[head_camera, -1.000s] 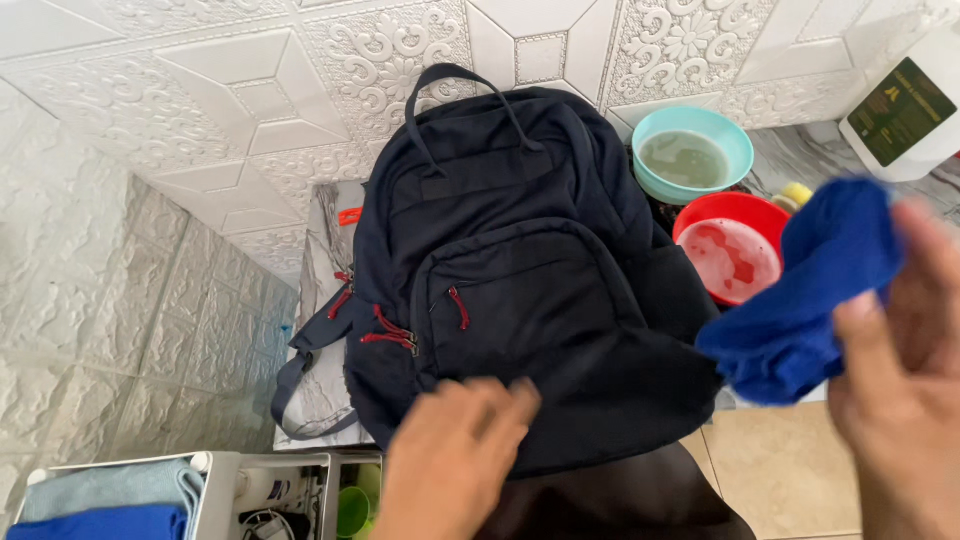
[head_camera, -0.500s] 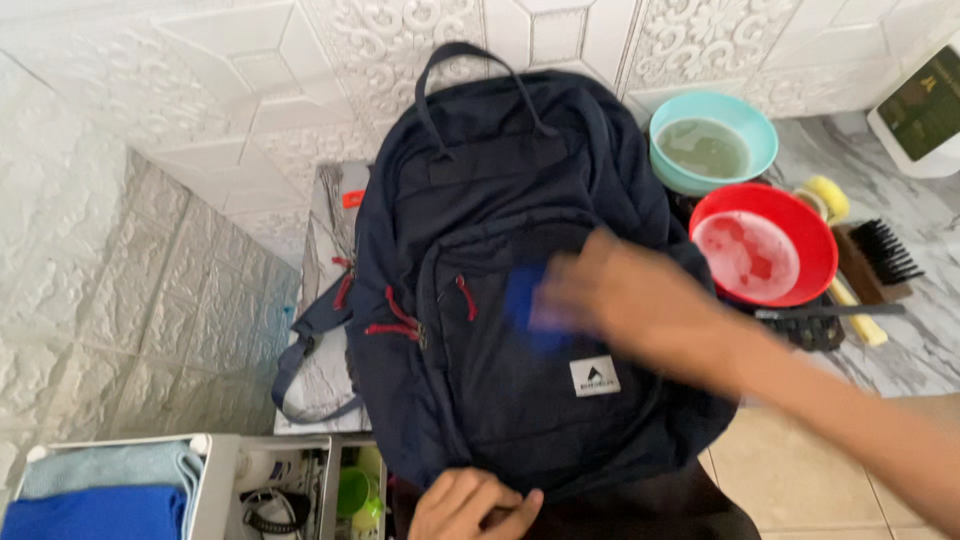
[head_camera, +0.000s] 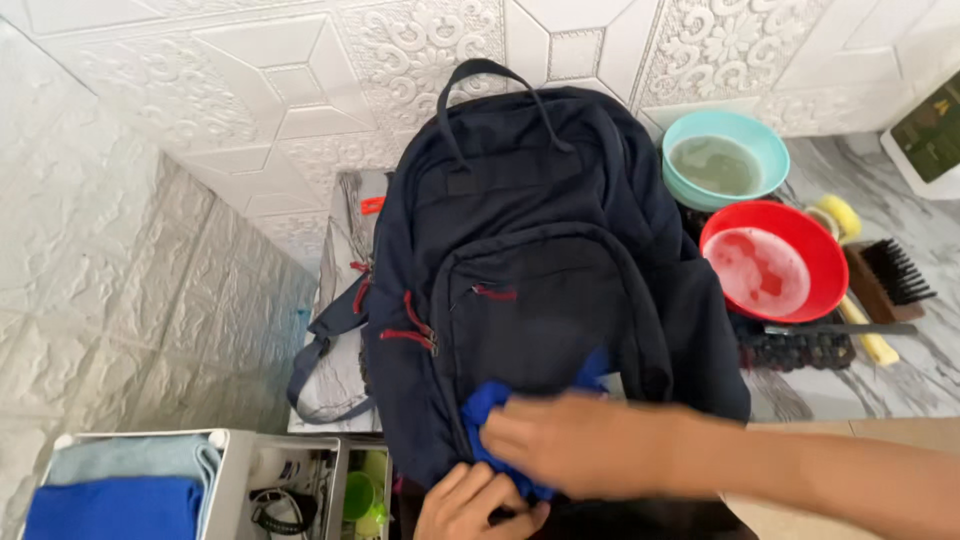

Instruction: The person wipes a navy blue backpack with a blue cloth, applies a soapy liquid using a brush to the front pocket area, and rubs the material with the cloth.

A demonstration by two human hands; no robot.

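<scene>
Head view. I note a dark navy backpack (head_camera: 540, 290) lying front-up on the worktop (head_camera: 850, 390), its top handle toward the tiled wall and its lower edge cut off by the frame.

Right hand (head_camera: 575, 445) reaches in from the right and presses a blue cloth (head_camera: 490, 410) flat against the lower front pocket. The fingers are bent over the cloth; most of the cloth is hidden under the palm, so only its edges show.

Left hand (head_camera: 475, 505) sits at the bottom edge, partly out of frame. Its fingers curl against the pack's lower hem, just below the cloth. I cannot tell whether they pinch the fabric or only rest on it.

Right of the pack: a teal bowl (head_camera: 725, 160) with cloudy water, a red bowl (head_camera: 773, 270) with suds, and a scrub brush (head_camera: 890, 280). A dark object below the red bowl is hard to make out.

Lower left: a storage bin (head_camera: 230, 480) with folded blue towels (head_camera: 115, 505), cut off.
</scene>
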